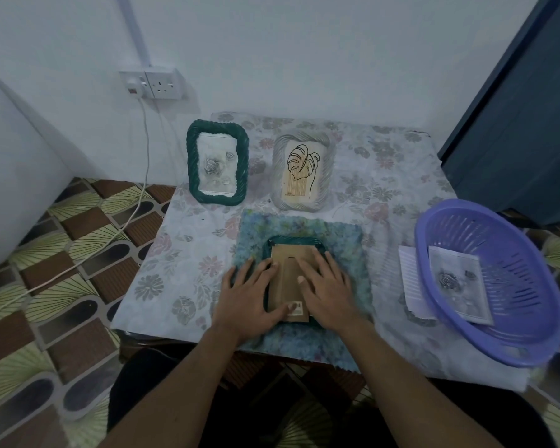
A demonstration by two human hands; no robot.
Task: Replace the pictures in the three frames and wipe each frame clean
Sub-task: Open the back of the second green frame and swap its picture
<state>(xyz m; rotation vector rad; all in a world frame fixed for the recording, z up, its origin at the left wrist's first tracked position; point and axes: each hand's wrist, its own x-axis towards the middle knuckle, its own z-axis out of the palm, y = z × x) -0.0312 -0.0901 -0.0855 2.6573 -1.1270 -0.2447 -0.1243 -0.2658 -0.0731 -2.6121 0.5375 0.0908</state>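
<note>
Far left frame (217,163): dark green, rope-twist rim. Far centre frame (303,171): pale grey/silver, black leaf line-art on tan pic. Near frame (293,279): green, brown backing. Cloth (346,234) under it: mottled blue-green. Basket (492,279), right: lilac. Tablecloth (188,247): pale floral.

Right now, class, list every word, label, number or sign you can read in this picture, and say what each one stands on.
None can be read.
Sticker with barcode-like bars on the brown backing board: too blurred to read.
Small print at the lower left of the leaf picture in the pale frame: too small to read.
White lined paper beside the purple basket: no legible text.
</note>
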